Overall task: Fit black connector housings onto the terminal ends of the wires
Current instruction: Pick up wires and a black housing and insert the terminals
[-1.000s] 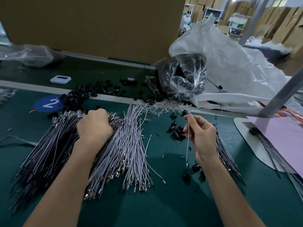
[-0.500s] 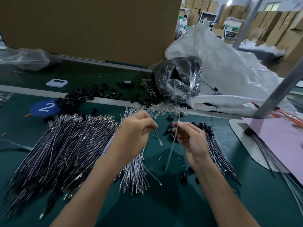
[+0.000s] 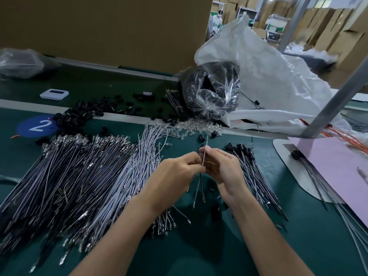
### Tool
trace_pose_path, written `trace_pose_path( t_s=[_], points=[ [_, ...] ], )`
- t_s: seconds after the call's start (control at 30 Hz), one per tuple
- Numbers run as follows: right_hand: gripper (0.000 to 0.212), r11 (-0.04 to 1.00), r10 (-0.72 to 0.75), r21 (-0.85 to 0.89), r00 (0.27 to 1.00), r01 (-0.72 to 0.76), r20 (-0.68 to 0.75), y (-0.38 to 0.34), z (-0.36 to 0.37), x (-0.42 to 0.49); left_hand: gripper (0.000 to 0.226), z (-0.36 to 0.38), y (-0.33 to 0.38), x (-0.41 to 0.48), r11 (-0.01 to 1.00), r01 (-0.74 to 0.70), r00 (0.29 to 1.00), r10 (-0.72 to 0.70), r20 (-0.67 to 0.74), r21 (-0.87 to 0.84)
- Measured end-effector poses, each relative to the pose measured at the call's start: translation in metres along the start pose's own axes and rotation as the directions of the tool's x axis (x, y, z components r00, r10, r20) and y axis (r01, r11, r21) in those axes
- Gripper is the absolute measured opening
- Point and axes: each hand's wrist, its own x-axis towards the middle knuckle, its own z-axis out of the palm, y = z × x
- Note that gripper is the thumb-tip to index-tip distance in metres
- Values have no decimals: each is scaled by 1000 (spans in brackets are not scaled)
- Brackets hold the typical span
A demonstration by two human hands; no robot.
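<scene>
- The left hand (image 3: 177, 174) and right hand (image 3: 223, 166) meet fingertip to fingertip above the near middle of the green bench (image 3: 318, 236).
- Both are curled, pinching a thin white wire (image 3: 197, 188) that stands nearly upright. Its top pokes out above the right thumb and its lower end hangs free over the bench.
- A black wire (image 3: 201, 186) hangs from the same grip, just beside the white one. I cannot tell which hand holds it, nor whether a housing sits between the fingers.
- Left of the hands a broad pile of black wires (image 3: 59, 176) fans out, its metal terminals toward the far edge, with a sheaf of white wires (image 3: 143, 162) beside it.
- Loose black connector housings (image 3: 79, 116) are scattered toward the far left, near a blue disc marked 2 (image 3: 37, 125).
- Just right of the right hand lies a bundle of wires with black housings fitted (image 3: 253, 176).
- Clear housings (image 3: 199, 128) lie along the far strip, in front of a clear bag of black parts (image 3: 213, 92) and a white sack (image 3: 278, 76).
- A pink sheet (image 3: 338, 166) covers the right edge.
</scene>
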Motion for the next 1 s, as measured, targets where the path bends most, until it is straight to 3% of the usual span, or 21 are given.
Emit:
trace_pose_path(
  t_s=[0.47, 0.53, 0.6, 0.7, 0.83, 1.0],
  points=[
    [24, 996, -35, 85, 998, 31, 45, 3, 3, 1, 22, 10, 3, -6, 996, -91, 996, 91, 0, -9],
    [21, 991, -56, 123, 998, 54, 17, 5, 2, 3, 30, 8, 7, -6, 993, -32, 999, 31, -5, -116],
    [16, 986, -91, 140, 996, 93, -22, 6, 1, 5, 31, 1, 10, -1, 971, 50, 993, -74, -95, -234],
    [9, 981, -157, 106, 985, 164, -71, 7, -1, 7, 23, -7, -5, 23, 948, 262, 910, -305, -282, -180],
    [7, 979, -191, 53, 977, 196, -89, 9, -1, 6, 27, 5, -45, 67, 830, 544, 839, -536, -95, 122],
    [7, 972, -233, -38, 972, 232, -24, 14, 0, 5, 33, 18, -84, 89, 788, 533, 796, -591, 135, 308]
  ],
)
